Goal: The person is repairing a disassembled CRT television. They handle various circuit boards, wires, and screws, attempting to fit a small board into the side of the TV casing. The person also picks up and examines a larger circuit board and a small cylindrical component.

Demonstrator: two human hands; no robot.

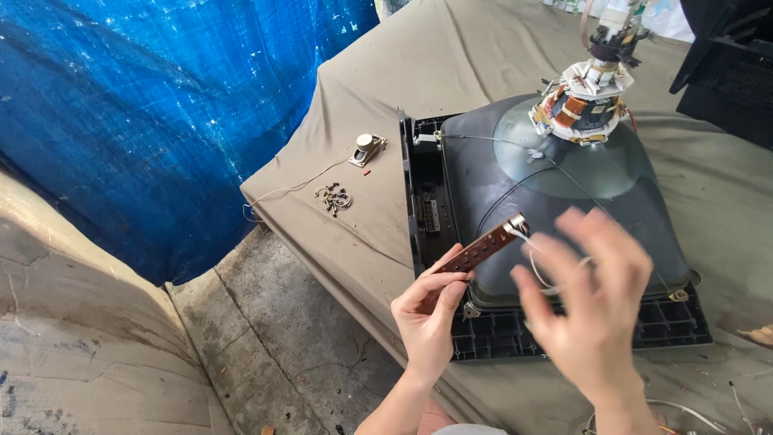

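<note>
The left hand [427, 318] pinches a narrow brown circuit strip [475, 254] over the picture tube's [564, 201] front edge. The strip's long axis slants up and right, towards the tube's neck. The right hand [592, 310], blurred with fingers spread apart, hovers beside the strip's white wires [535, 258].

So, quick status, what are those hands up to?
Left hand pinches brown circuit strip. Right hand open, blurred, by its white wires. Picture tube below.

Soft even daylight, sharp throughout (right hand [592, 310] motion-blurred).
</note>
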